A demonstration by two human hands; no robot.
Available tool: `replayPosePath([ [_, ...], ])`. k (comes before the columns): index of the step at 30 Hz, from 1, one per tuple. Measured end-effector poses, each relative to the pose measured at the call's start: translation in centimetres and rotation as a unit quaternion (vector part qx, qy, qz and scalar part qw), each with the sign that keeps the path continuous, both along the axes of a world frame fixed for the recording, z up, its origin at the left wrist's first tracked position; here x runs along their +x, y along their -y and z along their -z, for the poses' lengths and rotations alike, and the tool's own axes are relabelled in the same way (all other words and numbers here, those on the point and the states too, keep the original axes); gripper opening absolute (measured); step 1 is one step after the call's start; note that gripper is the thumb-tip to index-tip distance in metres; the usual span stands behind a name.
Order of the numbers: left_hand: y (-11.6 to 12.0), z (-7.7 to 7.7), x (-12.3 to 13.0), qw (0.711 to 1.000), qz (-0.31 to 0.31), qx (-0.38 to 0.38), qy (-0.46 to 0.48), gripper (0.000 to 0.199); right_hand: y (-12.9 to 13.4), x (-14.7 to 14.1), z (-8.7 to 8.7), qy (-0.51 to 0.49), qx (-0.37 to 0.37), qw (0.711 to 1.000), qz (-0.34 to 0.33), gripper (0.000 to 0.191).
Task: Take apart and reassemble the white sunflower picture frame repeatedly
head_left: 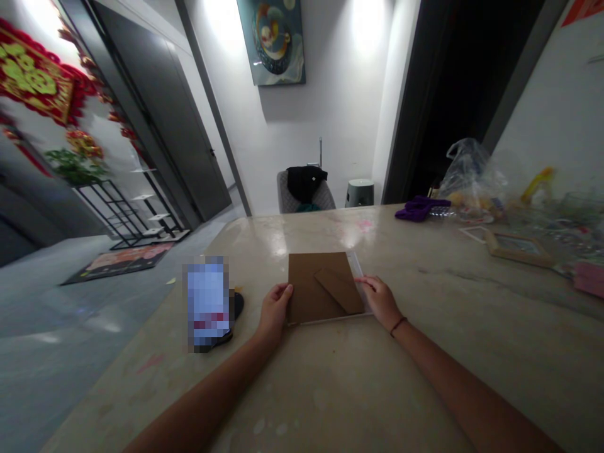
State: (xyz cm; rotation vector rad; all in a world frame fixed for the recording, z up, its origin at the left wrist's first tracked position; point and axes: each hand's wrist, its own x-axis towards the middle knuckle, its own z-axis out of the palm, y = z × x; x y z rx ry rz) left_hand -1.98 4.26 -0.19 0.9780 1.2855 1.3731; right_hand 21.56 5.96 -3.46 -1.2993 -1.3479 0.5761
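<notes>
A picture frame [302, 286] lies back side up in front of me, low over or on the table. Its back is a brown board with a slanting brown stand flap [336, 292] on it. A whitish, partly clear strip shows along the right and bottom edges; I cannot tell whether it is the frame's rim or a plastic sleeve. My left hand [274, 308] grips the left edge, thumb on top. At the right edge, my right hand [381, 303] pinches the whitish strip, its fingers partly hidden.
On the marble-look table [448, 352], a lit phone [207, 299], blurred, stands to the left. Towards the right lie a purple cloth [419, 209], a clear plastic bag [474, 182] and a wooden frame [518, 249]. A chair [285, 192] stands beyond the far edge.
</notes>
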Motion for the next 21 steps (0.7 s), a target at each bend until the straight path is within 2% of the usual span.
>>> replayPosePath([
  [5, 0.3, -0.3, 0.4, 0.998, -0.022, 0.005, -0.061, 0.04, 0.4, -0.7, -0.1, -0.054, -0.043, 0.997, -0.02, 0.034],
  [10, 0.0, 0.2, 0.5, 0.995, -0.032, 0.015, -0.096, 0.039, 0.5, -1.1, 0.0, -0.096, -0.045, 0.994, -0.014, 0.034],
  [15, -0.1, 0.2, 0.4, 0.989, -0.019, 0.032, -0.142, 0.034, 0.0, -0.9, 0.4, -0.143, -0.042, 0.989, 0.023, 0.037],
  [21, 0.2, -0.3, 0.2, 0.983, -0.001, 0.037, -0.182, 0.024, 0.2, -1.1, 0.2, -0.162, -0.051, 0.985, 0.025, 0.041],
])
